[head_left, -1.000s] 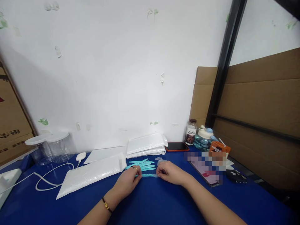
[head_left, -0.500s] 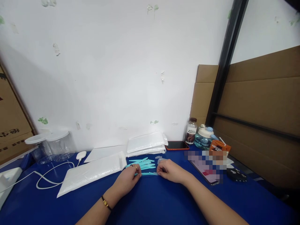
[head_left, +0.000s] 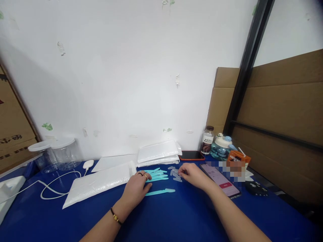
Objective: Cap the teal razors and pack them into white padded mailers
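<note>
My left hand point(head_left: 138, 184) rests with its fingers apart over the left ends of a pile of turquoise eyebrow razors point(head_left: 159, 176). Just below its thumb, a single eyebrow razor point(head_left: 160, 192) lies apart on the blue tabletop, its paler wide end pointing right. My right hand point(head_left: 191, 174) is at the right edge of a small heap of translucent plastic caps point(head_left: 176, 174). Its thumb and fingers are curled together at the caps; what they pinch, if anything, is hidden.
White padded mailers point(head_left: 99, 183) lie left, with a mailer stack point(head_left: 158, 153) behind. Right are a phone point(head_left: 227, 185), an orange-edged phone point(head_left: 191, 155), bottles point(head_left: 207, 140), a drink carton point(head_left: 238, 158) and a black object point(head_left: 256, 188). Clear jars point(head_left: 64, 154) and a white cable point(head_left: 47, 197) stand far left.
The single razor, earlier between both hands, now lies separate on the table. My right hand has moved right and up to the caps; my left fingers have opened over the pile.
</note>
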Available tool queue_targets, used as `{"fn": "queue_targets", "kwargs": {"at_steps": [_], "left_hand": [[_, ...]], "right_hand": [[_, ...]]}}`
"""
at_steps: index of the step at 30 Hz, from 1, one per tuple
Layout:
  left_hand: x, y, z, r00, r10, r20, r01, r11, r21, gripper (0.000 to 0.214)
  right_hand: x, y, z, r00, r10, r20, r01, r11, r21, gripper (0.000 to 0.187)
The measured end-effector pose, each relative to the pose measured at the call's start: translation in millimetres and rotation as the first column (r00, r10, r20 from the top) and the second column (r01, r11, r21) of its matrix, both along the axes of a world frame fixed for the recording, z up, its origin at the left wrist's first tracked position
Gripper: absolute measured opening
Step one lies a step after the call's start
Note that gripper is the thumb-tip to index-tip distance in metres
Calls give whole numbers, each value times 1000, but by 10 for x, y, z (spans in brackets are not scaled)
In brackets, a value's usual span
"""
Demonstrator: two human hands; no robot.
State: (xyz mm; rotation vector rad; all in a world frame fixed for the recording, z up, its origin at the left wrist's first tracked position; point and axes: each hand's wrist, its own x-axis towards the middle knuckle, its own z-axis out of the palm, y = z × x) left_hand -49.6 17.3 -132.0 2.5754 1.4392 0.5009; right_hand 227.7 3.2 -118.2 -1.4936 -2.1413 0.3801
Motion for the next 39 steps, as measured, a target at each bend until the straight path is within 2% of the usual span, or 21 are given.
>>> {"fn": "queue_targets", "kwargs": {"at_steps": [2, 4, 8, 13, 18, 22, 25, 34, 39], "left_hand": [[-30, 46, -16, 998, 50, -35, -49, 998, 27, 22], [-43, 79, -29, 995, 74, -73, -71, 997, 41, 23], [-26, 114, -39, 990, 85, -115, -81, 996, 40, 20], [-19, 133, -24, 987, 86, -134, -82, 996, 36, 17], [-37, 118, 6, 993, 25, -117, -16, 997, 81, 18], [-39, 77, -8, 994, -107, -35, 107, 994, -13, 15], [-30, 56, -28, 991, -137, -1, 137, 989, -59, 15], [-10, 72, -49, 991, -130, 31, 132, 989, -72, 13], [33, 44, -67, 986, -156, 60, 161, 983, -89, 13]], "right_hand": [[31, 14, -17, 999, -33, 35, 33, 999, 8, 13], [13, 17, -57, 997, -11, 71, 11, 1000, -3, 10], [-89, 20, -139, 985, 42, 166, -40, 999, -16, 9], [-151, 45, -177, 973, 51, 224, -58, 998, 23, 12], [-130, 39, -198, 989, 107, 105, -110, 994, 27, 12], [-112, 33, -226, 986, 167, -15, -168, 983, -75, 10], [-114, 42, -248, 981, 181, -65, -188, 975, -120, 8], [-241, 8, -186, 976, 210, -54, -213, 976, -52, 7], [-327, -3, -221, 963, 264, -51, -265, 964, -17, 9]]}}
